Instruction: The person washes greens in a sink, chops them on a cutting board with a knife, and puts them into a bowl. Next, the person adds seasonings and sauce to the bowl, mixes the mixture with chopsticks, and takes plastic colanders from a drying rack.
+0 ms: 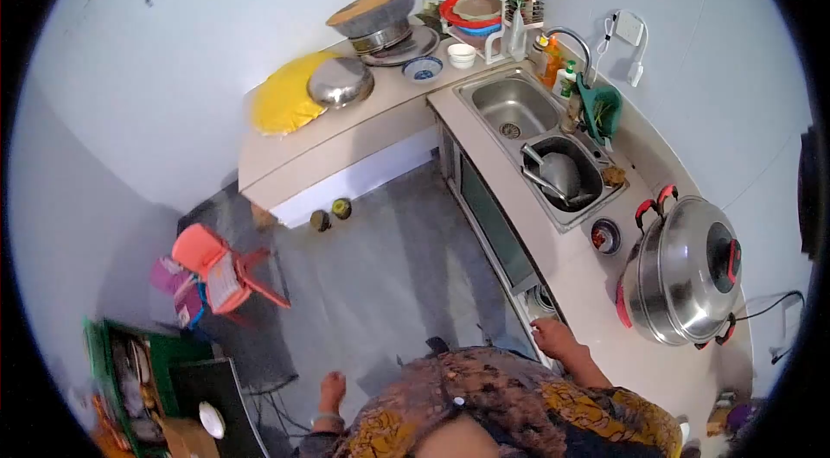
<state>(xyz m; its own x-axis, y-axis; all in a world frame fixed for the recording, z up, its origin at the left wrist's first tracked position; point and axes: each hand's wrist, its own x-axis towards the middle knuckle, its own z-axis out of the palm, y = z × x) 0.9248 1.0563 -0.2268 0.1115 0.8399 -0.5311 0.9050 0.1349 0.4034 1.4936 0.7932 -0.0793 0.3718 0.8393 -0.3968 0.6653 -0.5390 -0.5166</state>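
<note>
My left hand (332,391) hangs low at my side over the floor, fingers curled in, a bracelet at the wrist. Nothing shows in it. My right hand (553,338) is by the front edge of the counter, beside an open gap in the cabinet (538,301) where metal ware shows. Its fingers are curled too, and I see no object in them; whether they touch the edge is unclear. On the counter nearby stand a large steel steamer pot (670,272) with red-and-black handles and a small metal bowl (605,236) with red contents.
A double sink (512,111) holds a wok (560,174) in one basin. A yellow bag (290,95), basins and a dish rack (484,9) line the far counter. On the floor stand a pink chair (216,259), two round green items (341,208) and a green crate (104,372).
</note>
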